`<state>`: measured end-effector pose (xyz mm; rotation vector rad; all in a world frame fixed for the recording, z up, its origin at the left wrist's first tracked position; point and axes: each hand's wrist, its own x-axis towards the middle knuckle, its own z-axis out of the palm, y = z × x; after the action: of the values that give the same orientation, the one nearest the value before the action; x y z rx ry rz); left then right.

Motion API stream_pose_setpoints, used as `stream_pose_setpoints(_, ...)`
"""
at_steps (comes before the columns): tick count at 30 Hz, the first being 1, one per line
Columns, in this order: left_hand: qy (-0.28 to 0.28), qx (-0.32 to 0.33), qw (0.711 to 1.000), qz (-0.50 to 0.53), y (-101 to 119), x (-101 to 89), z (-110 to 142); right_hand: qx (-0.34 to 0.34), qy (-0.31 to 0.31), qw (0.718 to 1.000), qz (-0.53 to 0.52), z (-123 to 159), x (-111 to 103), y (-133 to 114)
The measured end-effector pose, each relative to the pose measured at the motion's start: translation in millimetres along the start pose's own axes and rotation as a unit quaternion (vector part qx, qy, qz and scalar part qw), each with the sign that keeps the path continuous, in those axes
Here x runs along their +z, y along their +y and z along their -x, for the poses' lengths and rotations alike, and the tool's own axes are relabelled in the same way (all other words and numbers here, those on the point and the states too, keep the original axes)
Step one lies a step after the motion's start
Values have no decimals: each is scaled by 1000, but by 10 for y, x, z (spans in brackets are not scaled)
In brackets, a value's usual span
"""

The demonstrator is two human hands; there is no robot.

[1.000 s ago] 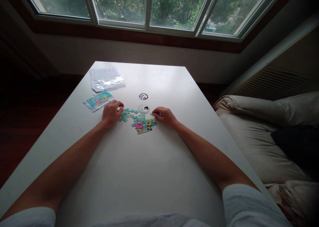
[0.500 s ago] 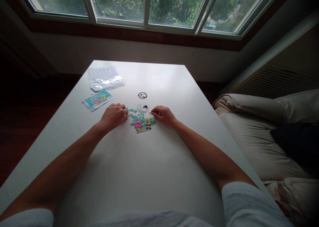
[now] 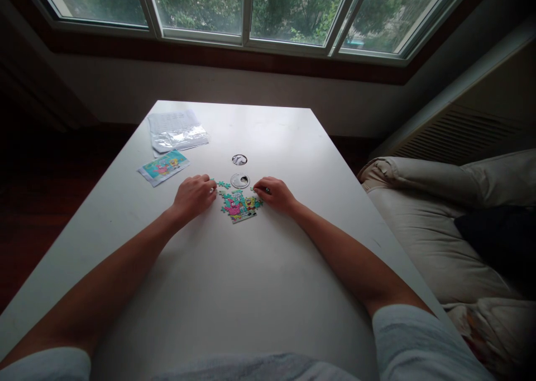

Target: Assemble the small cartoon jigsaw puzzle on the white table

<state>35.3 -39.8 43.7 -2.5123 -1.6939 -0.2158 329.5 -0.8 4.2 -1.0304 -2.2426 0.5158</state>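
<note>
A partly joined cartoon jigsaw puzzle (image 3: 240, 205), with pink, yellow and teal figures, lies on the white table between my hands. Its outline is uneven, with a straight bottom edge. At its upper left, my left hand (image 3: 196, 194) has its fingers curled together, with a small pale puzzle piece (image 3: 213, 189) at the fingertips. My right hand (image 3: 274, 193) pinches a small teal puzzle piece (image 3: 253, 189) at the upper right; the fingers hide most of it. Several loose teal pieces (image 3: 224, 185) lie just above the puzzle.
Two round discs, a larger grey one (image 3: 240, 181) and a smaller one (image 3: 239, 159), lie beyond the puzzle. A picture card (image 3: 164, 168) and papers with a clear plastic bag (image 3: 178, 131) rest at the back left. A beige sofa (image 3: 402, 219) stands right of the table (image 3: 251, 292).
The joined puzzle has shifted slightly to the right, and my left hand has moved a little the same way. My right hand stays nearly in place.
</note>
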Motion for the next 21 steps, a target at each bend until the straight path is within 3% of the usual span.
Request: stream_pose_setpoints(21, -32, -37, 999, 0, 35, -49, 24, -32, -2, 999, 34, 6, 12, -17)
